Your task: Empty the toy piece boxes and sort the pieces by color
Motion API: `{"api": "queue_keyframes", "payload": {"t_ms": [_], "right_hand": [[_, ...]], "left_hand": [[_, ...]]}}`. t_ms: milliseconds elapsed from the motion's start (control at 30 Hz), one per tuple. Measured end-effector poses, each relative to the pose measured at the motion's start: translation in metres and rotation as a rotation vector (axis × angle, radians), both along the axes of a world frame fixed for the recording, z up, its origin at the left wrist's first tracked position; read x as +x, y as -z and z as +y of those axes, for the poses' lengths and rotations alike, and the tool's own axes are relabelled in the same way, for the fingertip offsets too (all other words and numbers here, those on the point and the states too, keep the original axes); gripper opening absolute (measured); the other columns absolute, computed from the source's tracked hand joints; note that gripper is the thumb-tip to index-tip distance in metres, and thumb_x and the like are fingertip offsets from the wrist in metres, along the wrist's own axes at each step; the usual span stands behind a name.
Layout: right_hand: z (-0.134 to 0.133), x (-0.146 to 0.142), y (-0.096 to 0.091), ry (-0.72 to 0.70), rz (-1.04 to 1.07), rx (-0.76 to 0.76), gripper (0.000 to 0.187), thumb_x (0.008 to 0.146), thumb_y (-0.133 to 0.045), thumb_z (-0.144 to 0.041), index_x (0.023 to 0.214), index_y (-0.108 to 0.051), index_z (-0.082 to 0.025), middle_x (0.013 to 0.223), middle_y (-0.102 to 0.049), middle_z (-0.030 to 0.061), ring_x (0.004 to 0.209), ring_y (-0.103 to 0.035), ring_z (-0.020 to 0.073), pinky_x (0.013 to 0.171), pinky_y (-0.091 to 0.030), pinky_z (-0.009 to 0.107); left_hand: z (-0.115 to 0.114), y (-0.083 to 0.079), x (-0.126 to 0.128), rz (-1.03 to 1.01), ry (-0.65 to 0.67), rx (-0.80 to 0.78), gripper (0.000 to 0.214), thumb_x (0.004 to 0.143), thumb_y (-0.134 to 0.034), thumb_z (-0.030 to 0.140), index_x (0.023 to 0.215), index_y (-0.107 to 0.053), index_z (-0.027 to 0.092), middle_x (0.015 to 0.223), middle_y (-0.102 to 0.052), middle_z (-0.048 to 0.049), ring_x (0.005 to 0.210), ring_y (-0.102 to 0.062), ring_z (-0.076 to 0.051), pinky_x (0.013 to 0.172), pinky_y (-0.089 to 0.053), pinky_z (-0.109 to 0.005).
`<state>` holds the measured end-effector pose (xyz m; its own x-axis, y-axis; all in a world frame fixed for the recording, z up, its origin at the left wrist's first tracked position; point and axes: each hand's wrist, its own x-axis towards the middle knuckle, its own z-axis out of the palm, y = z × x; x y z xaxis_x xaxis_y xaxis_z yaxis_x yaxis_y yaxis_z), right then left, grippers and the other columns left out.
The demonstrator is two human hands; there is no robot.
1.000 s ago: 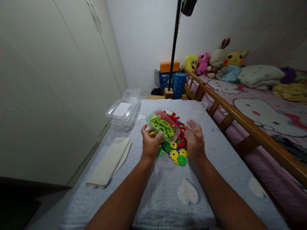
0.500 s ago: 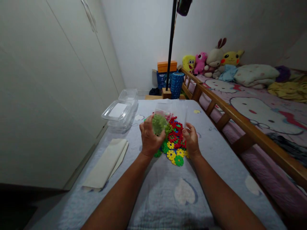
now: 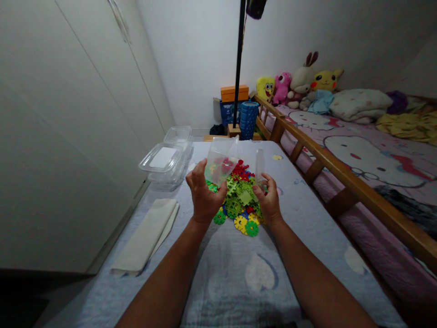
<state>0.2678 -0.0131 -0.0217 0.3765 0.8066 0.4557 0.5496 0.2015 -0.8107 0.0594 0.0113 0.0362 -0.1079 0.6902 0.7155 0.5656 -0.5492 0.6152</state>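
My left hand (image 3: 205, 196) is closed on a clear plastic container (image 3: 216, 152), which is tipped on its side above a pile of toy pieces and looks empty. In my right hand (image 3: 270, 199), thumb and fingers pinch a thin clear plastic lid (image 3: 260, 160), held on edge. Light green square interlocking pieces (image 3: 239, 198) lie heaped between the hands. Behind them are red pieces (image 3: 243, 169). Notched yellow discs (image 3: 241, 223) and a green disc (image 3: 251, 228) show at the near edge of the pile, with some blue among them.
Stacked clear containers with lids (image 3: 162, 159) stand at the table's left, by a white cabinet (image 3: 85, 136). A folded beige cloth (image 3: 146, 237) lies nearer. To the right runs a wooden bed rail (image 3: 307, 159). A black pole (image 3: 238, 68) rises beyond the far edge.
The light green pieces have dropped out of the container onto the pile, covering many red ones. The container has tipped further and moved slightly left; my right hand still holds the lid.
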Motion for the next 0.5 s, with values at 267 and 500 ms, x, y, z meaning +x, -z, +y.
{"api": "queue_keyframes", "payload": {"t_ms": [267,500], "right_hand": [[-0.007,-0.01,-0.013,-0.04,-0.105,0.168,0.072,0.08,-0.064,-0.067,0.133,-0.054,-0.019,0.137,-0.052,0.0163,0.131,-0.049,0.0326,0.113,-0.038,0.054],[-0.013,-0.024,-0.015,-0.021,-0.249,0.123,0.072,0.081,-0.062,-0.068,0.134,-0.055,-0.02,0.138,-0.052,0.0175,0.133,-0.047,0.0347,0.112,-0.037,0.057]], "left_hand": [[-0.001,0.009,0.009,-0.86,0.404,-0.599,0.073,0.068,-0.08,0.043,0.129,-0.046,0.023,0.125,-0.061,-0.0097,0.102,-0.064,-0.021,0.08,-0.053,-0.031],[-0.014,0.019,0.025,-0.88,0.466,-0.676,0.072,0.066,-0.085,0.043,0.126,-0.051,0.024,0.123,-0.064,-0.0083,0.098,-0.066,-0.019,0.084,-0.053,-0.031]]}}
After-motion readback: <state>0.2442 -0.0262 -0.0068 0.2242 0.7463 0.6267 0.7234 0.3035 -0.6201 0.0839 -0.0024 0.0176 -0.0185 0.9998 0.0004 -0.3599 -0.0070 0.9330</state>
